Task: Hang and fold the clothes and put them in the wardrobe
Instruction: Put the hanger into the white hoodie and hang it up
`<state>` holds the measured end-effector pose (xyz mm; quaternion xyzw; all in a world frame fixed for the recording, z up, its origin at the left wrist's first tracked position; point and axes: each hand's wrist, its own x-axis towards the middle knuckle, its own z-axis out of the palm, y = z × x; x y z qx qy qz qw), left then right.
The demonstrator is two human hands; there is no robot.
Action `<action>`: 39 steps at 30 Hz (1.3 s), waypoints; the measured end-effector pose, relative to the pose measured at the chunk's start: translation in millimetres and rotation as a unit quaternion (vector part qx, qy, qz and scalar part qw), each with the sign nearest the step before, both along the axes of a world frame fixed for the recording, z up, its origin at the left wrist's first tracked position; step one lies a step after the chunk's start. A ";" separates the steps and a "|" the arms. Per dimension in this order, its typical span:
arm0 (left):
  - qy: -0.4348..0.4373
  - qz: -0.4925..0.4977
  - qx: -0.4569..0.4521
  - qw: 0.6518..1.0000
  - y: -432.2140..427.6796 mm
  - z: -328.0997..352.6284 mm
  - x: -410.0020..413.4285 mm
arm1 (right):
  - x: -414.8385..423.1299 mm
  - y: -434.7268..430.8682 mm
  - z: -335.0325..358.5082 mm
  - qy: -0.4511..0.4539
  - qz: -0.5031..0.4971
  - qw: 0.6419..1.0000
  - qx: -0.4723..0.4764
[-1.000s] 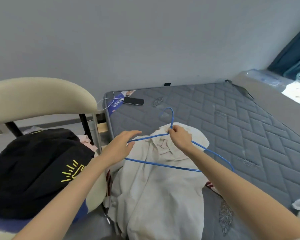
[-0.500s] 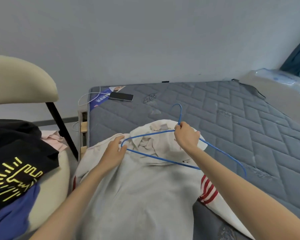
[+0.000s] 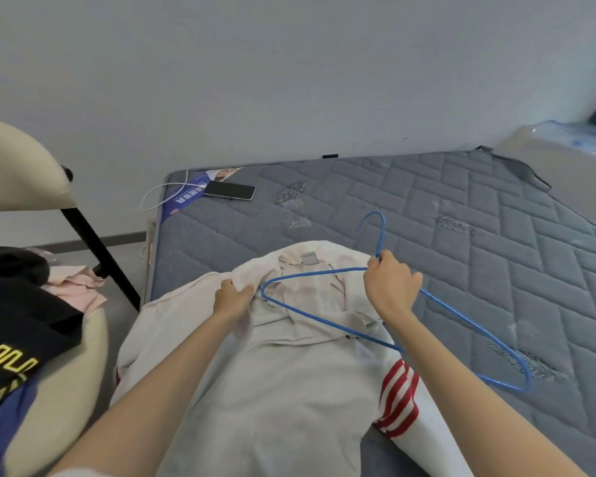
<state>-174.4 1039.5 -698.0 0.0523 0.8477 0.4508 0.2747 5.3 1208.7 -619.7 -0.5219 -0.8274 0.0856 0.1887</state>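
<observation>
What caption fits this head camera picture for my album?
The right hand holds a blue wire hanger over a cream red-striped sweatshirt; the left hand grips its fabric.

I see the grey quilted mattress [image 3: 427,208] carrying the white sweatshirt [image 3: 283,390], spread flat directly beneath the spot where my right hand [image 3: 389,287] grips the blue hanger [image 3: 264,292]. Well beyond that grip and to its left lies a black phone [image 3: 229,191], its end on a blue label [image 3: 183,201].

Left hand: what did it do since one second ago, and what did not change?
The left hand came down from hovering open above the white shirt and now grips its collar fabric. The right hand still holds the blue hanger below the hook.
</observation>
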 end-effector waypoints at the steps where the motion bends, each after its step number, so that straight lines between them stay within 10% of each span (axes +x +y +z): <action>1: 0.002 0.012 -0.001 1.000 3.6 -1.4 0.2 | 0.7 1.4 -2.7 -0.001 -0.002 1.000 -0.004; 23: 0.053 -0.089 0.207 0.973 -28.2 16.8 0.1 | -142.8 -50.1 -57.6 0.131 0.133 0.895 -0.406; 33: 0.044 -0.211 0.070 0.974 -42.0 -17.7 7.1 | -145.3 -45.7 -56.6 0.135 0.187 0.907 -0.352; 39: 0.192 -0.194 0.006 0.962 -38.8 -21.1 28.1 | -88.7 -26.5 -55.9 0.121 0.197 0.926 -0.299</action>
